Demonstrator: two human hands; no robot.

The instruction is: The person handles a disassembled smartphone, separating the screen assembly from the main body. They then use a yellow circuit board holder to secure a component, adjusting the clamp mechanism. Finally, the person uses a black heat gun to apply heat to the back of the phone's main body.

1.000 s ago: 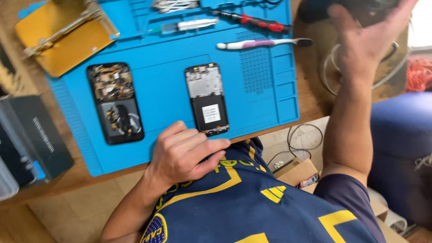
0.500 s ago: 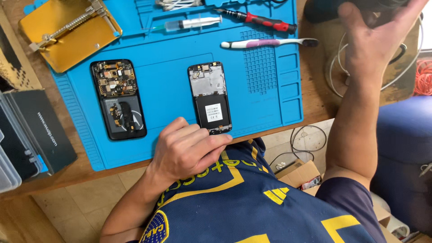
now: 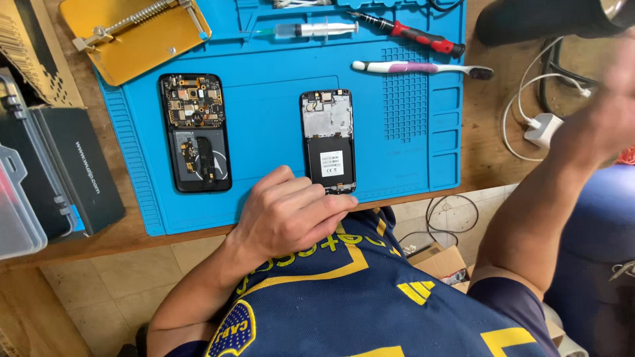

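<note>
Since a moment earlier, the right hand (image 3: 605, 119) has dropped away from the dark object (image 3: 549, 20) at the top right and now sweeps, blurred, over the bench's right edge; whether it is clenched or loose cannot be told. Meanwhile the left hand (image 3: 291, 211) stays put at the near edge of the blue repair mat (image 3: 264, 106), loosely curled and grasping nothing, its fingertips (image 3: 344, 198) touching the bottom end of an opened phone frame (image 3: 329, 140) that lies flat on the mat, near its centre. Well to the left of that frame lies a second opened phone (image 3: 195, 132), its circuit board exposed. Along the mat's far side rest a syringe (image 3: 317, 29), a red-handled screwdriver (image 3: 413, 36) and a white toothbrush (image 3: 417, 67). A yellow clamp fixture (image 3: 139, 49) overlaps the mat's far left corner. Black boxes (image 3: 73, 172) stand at the bench's left, and a white charger (image 3: 542, 129) with its cable lies on the wood to the right of the mat.
</note>
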